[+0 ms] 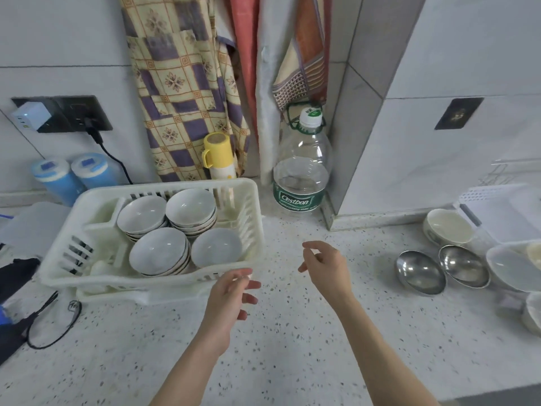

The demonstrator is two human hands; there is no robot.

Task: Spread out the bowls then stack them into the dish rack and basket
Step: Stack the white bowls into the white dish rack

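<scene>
A white plastic dish rack (254, 227) stands on the counter at the left and holds several stacks of white bowls (159, 252). My left hand (231, 294) hovers just off the rack's near right corner, fingers apart, holding nothing. My right hand (325, 266) floats over the bare counter to the right of the rack, fingers loosely curled, empty. At the far right lie two steel bowls (420, 273), a cream bowl (448, 227) and a large white bowl (512, 266) beside a white basket (497, 212).
A large water bottle (301, 168) and a yellow flask (218, 155) stand at the wall behind the rack. Two blue canisters (73, 177) sit at the back left. A black cable (52, 320) and dark cloth lie at the left edge. Speckled counter (292, 332) stretches between rack and bowls.
</scene>
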